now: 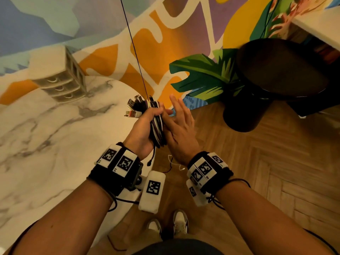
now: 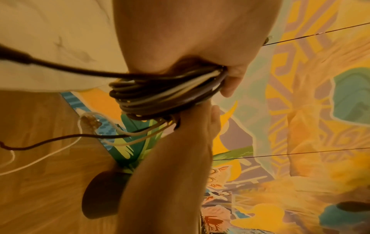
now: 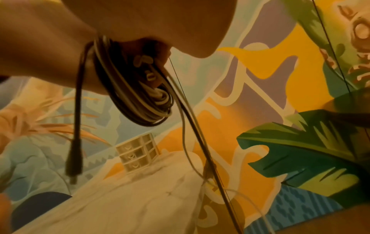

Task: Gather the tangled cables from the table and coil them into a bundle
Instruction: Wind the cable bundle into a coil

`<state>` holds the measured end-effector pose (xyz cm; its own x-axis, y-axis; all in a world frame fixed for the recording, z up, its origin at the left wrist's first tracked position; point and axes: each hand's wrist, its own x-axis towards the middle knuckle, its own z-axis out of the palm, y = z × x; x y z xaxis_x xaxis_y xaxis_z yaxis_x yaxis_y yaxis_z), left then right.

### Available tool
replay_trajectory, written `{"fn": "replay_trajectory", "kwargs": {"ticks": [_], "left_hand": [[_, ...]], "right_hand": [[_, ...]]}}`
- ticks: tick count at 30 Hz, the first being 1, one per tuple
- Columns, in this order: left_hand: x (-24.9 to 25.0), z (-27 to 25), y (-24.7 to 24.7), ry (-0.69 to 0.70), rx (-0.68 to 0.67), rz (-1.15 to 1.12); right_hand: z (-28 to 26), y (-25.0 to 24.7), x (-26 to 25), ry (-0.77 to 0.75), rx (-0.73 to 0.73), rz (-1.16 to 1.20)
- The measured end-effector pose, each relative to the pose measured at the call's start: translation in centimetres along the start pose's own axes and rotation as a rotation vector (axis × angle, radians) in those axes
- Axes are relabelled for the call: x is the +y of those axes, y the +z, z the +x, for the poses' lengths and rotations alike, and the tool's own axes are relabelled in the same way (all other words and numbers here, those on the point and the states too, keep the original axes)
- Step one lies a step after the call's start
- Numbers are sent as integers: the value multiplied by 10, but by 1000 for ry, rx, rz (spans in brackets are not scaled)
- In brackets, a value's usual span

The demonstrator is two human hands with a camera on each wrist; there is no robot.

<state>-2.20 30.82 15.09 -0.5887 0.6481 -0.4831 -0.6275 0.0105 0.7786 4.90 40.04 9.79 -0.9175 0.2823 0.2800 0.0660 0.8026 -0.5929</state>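
A coil of black, white and purple cables (image 1: 156,124) stands upright past the table's right edge, with my left hand (image 1: 144,126) gripping it, fingers wrapped round the loops. Several USB plugs (image 1: 133,107) stick out above that hand. My right hand (image 1: 181,126) lies flat against the coil's right side, fingers straight and spread. Loose ends hang below: a black plug (image 1: 150,162) and a thin white lead (image 1: 173,163). The left wrist view shows the coil (image 2: 160,93) under my left palm; the right wrist view shows the coil (image 3: 140,98) and a dangling black plug (image 3: 74,159).
A white marble table (image 1: 55,135) lies to the left, with a small clear drawer unit (image 1: 62,83) at its back. A black round stool (image 1: 272,81) stands on the wood floor (image 1: 257,172) at right. A thin black cord (image 1: 136,52) hangs before the painted wall.
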Motion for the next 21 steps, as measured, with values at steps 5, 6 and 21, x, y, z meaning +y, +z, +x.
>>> {"fn": "replay_trajectory", "kwargs": {"ticks": [5, 6, 21], "left_hand": [[2, -2, -8, 29, 11, -1], [2, -2, -8, 36, 0, -11], [11, -15, -34, 90, -392, -176]], "right_hand": [[-8, -4, -11, -67, -71, 112], [-9, -2, -12, -70, -60, 153], [10, -17, -7, 376, -381, 1051]]}}
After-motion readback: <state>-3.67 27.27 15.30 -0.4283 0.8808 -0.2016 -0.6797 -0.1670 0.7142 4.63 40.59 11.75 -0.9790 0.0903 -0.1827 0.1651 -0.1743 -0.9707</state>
